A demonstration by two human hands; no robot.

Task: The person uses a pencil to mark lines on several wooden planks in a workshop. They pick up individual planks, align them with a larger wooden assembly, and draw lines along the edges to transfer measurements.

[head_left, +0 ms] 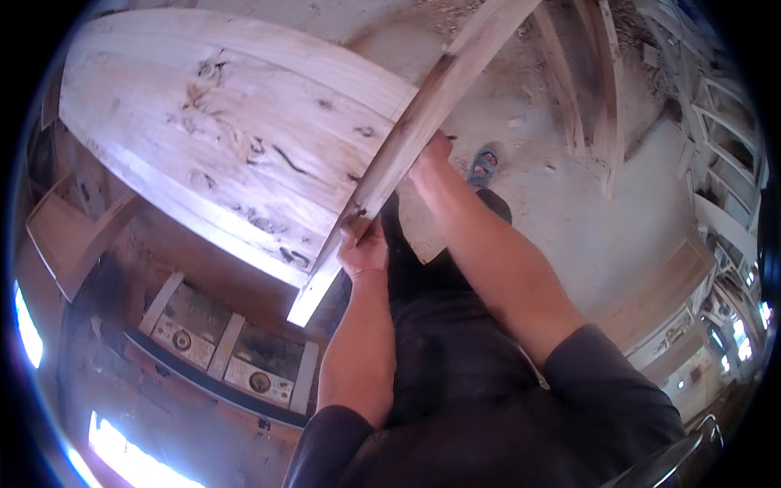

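- Dark short sleeves (602, 370) nearest, both bare forearms reaching up from the lower edge.
- Left hand (366, 250) at the beam's lower part, near its end: fingers curled in, gripping the edge. Small brown bit by the thumb, too small to identify.
- Right hand (434, 154) farther up, against the beam's right side; fingers mostly hidden, cannot tell how far closed or whether they grip.
- Wooden beam (464, 65) runs diagonally, lower middle to top right, between hands and panel, across the panel's right end. Cannot tell if the two are joined.
- Wide pale panel (203, 122), knotty, dark cracks, fills upper left.
- Sandalled foot (484, 165) on the dusty floor (553, 199), just beyond the right hand.
- Lower left: metal unit with two round dials (260, 381).
- Upper right: curved wooden pieces (606, 106), shavings near.
- Far right: pale wooden frames (728, 138).
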